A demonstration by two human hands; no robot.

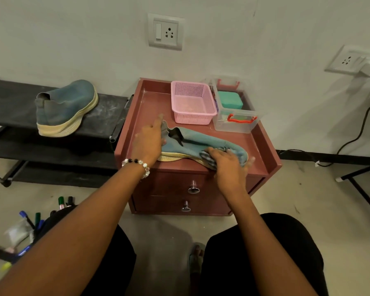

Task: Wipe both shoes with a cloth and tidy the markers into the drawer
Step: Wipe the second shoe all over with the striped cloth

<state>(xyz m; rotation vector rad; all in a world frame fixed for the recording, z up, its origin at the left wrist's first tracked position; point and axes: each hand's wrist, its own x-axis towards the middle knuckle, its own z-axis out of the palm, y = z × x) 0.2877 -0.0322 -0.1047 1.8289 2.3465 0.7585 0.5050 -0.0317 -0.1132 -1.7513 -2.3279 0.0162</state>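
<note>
Pink basket (191, 103) — beside clear box (233, 116) holding teal case (230, 100).

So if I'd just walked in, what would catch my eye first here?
Most likely the two hands at work on the blue shoe lying on the reddish drawer cabinet: the left hand steadies its heel while the right hand presses a checked cloth against its toe. Next, the second shoe on the black rack at left, and the markers scattered on the floor at lower left.

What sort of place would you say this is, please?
Probably a room in a home: a shoe rack against the plain wall, a small drawer cabinet on a bare floor, and wall sockets.
</note>
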